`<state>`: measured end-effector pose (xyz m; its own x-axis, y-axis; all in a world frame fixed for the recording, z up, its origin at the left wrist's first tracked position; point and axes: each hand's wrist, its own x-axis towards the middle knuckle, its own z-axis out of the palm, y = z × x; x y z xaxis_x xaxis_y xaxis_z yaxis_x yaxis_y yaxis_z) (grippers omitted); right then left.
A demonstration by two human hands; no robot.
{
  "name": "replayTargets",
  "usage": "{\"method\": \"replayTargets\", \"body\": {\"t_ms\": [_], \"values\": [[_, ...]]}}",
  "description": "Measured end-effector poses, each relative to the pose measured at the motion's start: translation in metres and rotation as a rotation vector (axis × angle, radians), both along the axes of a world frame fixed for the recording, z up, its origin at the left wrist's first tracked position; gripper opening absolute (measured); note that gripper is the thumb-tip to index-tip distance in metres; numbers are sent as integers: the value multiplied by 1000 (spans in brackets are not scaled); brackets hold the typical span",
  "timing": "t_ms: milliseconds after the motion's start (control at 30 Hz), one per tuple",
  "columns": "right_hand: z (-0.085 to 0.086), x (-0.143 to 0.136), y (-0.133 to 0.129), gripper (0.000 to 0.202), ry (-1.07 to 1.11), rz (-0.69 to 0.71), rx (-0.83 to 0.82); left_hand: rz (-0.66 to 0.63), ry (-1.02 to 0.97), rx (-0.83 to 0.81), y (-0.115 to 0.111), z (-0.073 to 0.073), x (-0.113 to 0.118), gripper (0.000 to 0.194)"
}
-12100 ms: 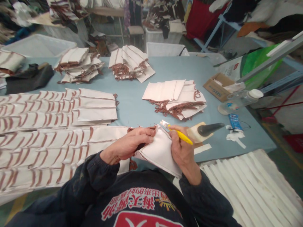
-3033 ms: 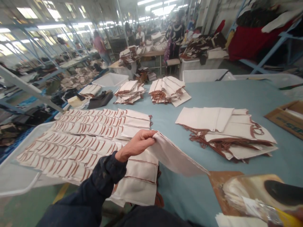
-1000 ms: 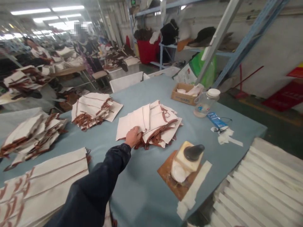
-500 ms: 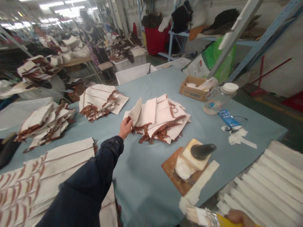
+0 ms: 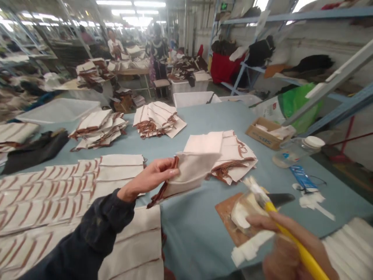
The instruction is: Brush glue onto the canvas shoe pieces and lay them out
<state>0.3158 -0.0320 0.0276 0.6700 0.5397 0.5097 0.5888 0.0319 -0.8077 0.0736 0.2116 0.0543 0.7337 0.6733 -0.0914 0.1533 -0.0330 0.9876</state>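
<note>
My left hand (image 5: 155, 173) pinches a cream fabric piece (image 5: 194, 167) with brown edging by its left end, raised above the table. Beside it lies a pile of similar fabric pieces (image 5: 233, 149), partly covered by the held one. My right hand (image 5: 294, 245), blurred, grips a yellow-handled paintbrush (image 5: 271, 206) with its pale bristles pointing up and away. Behind the brush, a cream container (image 5: 243, 212) with a black conical part (image 5: 282, 199) rests on a brown board (image 5: 225, 214). A whitish strip (image 5: 253, 247) lies at the board's near edge.
Overlapping rows of cream pieces (image 5: 52, 194) cover the table's left side. Two more piles (image 5: 157, 116) stand further back. On the right are a cardboard box (image 5: 264, 136), a clear jug (image 5: 287, 151), a blue packet (image 5: 303, 179) and pale strips (image 5: 349, 245).
My left hand has lifted a fabric piece off the pile and brought it nearer. My right hand has raised the brush toward the container. The view has turned left.
</note>
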Motion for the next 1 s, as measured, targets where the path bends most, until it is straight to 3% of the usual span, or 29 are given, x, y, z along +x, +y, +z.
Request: {"method": "replayTargets", "body": {"t_ms": [67,133,267,367,500,633,700,800,867,933,1000], "values": [[14,-6,21,27,-342,89,26,-111,17,-104,-30,1,-1,45],[22,-14,39,24,-522,179,65,-212,-14,-181,-56,-2,1,46],[18,-30,46,24,-566,247,11,-277,-94,-145,-93,-6,9,46],[7,-32,28,29,-532,148,34,-140,-63,76,-112,-7,11,30],[1,-20,5,26,-452,139,81,159,3,394,-143,-17,13,31],[-2,-8,-3,23,-406,167,134,309,-31,740,-177,-36,28,26],[-2,-5,-4,22,-398,162,138,363,-43,786,-188,-43,38,32],[0,-6,-5,23,-448,159,147,396,-41,706,-195,-45,48,25],[2,-9,-9,23,-524,150,141,362,-33,579,-196,-38,46,13],[4,-13,-13,24,-606,163,138,240,-34,380,-195,-26,40,8],[3,-18,-17,25,-657,217,133,64,-53,141,-194,-13,32,15]]}}
